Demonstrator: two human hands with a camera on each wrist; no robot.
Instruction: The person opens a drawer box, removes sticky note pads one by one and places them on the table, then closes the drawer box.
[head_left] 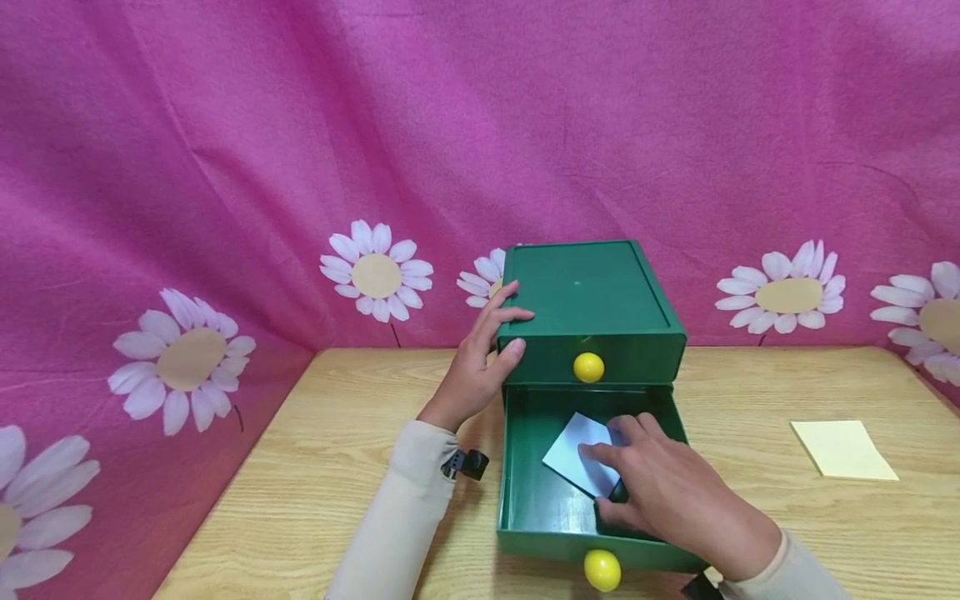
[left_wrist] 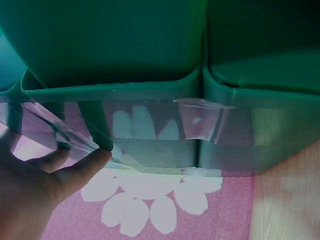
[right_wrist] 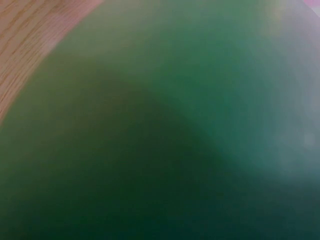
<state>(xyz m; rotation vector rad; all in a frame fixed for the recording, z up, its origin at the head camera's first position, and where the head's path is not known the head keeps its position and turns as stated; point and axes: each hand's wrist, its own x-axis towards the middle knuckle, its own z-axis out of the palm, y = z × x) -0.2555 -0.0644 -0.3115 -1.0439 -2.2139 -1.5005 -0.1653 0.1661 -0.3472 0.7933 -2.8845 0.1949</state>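
Note:
A green two-drawer box (head_left: 592, 292) stands on the wooden table. Its top drawer is closed behind a yellow knob (head_left: 588, 367). The bottom drawer (head_left: 525, 467) is pulled out, with its own yellow knob (head_left: 602, 570) at the front. My left hand (head_left: 513, 329) grips the box's upper left front corner, fingers on the lid and thumb on the front. In the left wrist view that hand (left_wrist: 80, 160) touches the taped green side (left_wrist: 150, 145). My right hand (head_left: 617, 477) is inside the open drawer and holds a light blue paper pad (head_left: 573, 450). The right wrist view is a green blur.
A pale yellow note pad (head_left: 843, 450) lies on the table (head_left: 337, 450) to the right of the box. A pink cloth with white daisies (head_left: 375, 167) hangs behind and along the left side.

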